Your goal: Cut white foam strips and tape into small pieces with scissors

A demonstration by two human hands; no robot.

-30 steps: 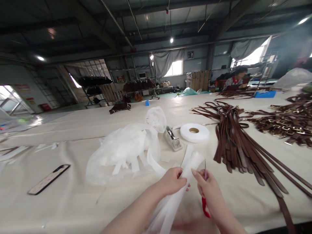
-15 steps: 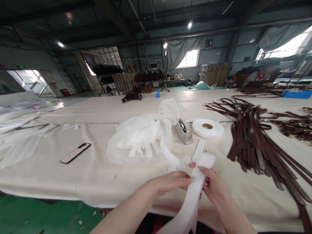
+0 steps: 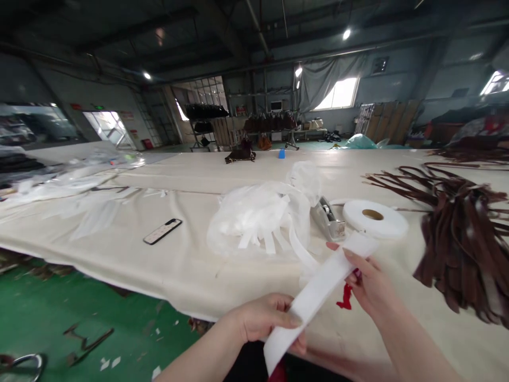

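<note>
A flat white strip (image 3: pixel 318 289) of soft-looking material slants up to the right between my two hands. Near its lower end, my left hand (image 3: pixel 272 320) grips it with the thumb on top. Fingers of my right hand (image 3: pixel 369 278) are closed round its upper part. A small red piece (image 3: pixel 345 297) shows just below the right hand; its kind is unclear, and so is whether the hand holds it. Beyond the strip lie a clear plastic bag (image 3: pixel 217 231) filled with white strips, a tape dispenser (image 3: pixel 329 220) and a large white roll (image 3: pixel 389 223) with a brown core.
A phone (image 3: pixel 162 232) lies on the cloth-covered table (image 3: pixel 191 281). Dark brown leather straps (image 3: pixel 453 249) are heaped at right. More white strips (image 3: pixel 97 215) lie at left. A small blue object (image 3: pixel 281 154) stands at the back. Scraps litter the green floor (image 3: pixel 131 323).
My view has turned left. My left hand has slid down the strip towards its lower end, away from my right hand. The strip is now stretched between them, and the red piece shows more.
</note>
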